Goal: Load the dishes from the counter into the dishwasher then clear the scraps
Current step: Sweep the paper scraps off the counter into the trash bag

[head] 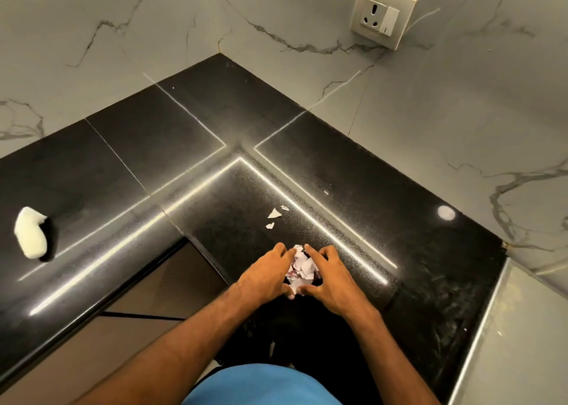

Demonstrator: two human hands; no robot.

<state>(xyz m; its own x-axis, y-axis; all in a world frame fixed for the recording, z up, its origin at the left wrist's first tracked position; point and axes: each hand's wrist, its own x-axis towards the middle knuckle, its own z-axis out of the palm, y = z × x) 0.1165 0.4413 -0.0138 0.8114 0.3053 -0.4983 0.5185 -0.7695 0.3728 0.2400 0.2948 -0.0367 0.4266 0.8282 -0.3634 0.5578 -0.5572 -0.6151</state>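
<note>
A heap of torn white paper scraps point(300, 267) lies on the black stone counter point(190, 127) near its inner corner edge. My left hand point(266, 277) and my right hand point(333, 281) cup the heap from both sides, fingers curved in against the paper. Three loose scraps point(274, 213) lie a little farther back on the counter, apart from the heap. No dishes and no dishwasher are in view.
A white sponge-like pad point(30, 232) lies on the counter at the far left. Marble walls meet at the back corner, with a wall socket point(382, 17) on the right wall. The counter's front edge point(101, 300) drops to cabinet fronts below.
</note>
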